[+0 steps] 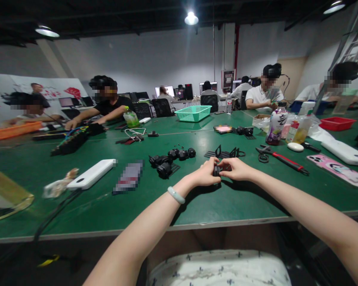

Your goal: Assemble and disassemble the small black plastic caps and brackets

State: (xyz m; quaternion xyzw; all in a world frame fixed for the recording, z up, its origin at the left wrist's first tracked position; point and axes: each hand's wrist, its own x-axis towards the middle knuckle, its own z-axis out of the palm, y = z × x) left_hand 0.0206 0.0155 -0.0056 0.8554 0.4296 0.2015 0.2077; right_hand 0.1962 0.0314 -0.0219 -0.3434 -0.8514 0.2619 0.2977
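Both of my hands meet over the green table, holding one small black part (216,171) between them. My left hand (208,172) wraps its fingers round the part from the left. From the right, my right hand (233,169) pinches the same part with thumb and fingertips. Much of the part is hidden by the fingers, so its exact kind does not show. Just behind the hands lie flat black slotted pieces (223,153) with upright frames. To the left sits a cluster of black round-ended parts (164,163).
A red-handled adjustable wrench (286,161) lies right, near a pink phone (337,170) and bottles (277,125). White power banks (92,174) and another phone (129,177) lie left. A teal basket (193,114) stands farther back. Several people sit around the table.
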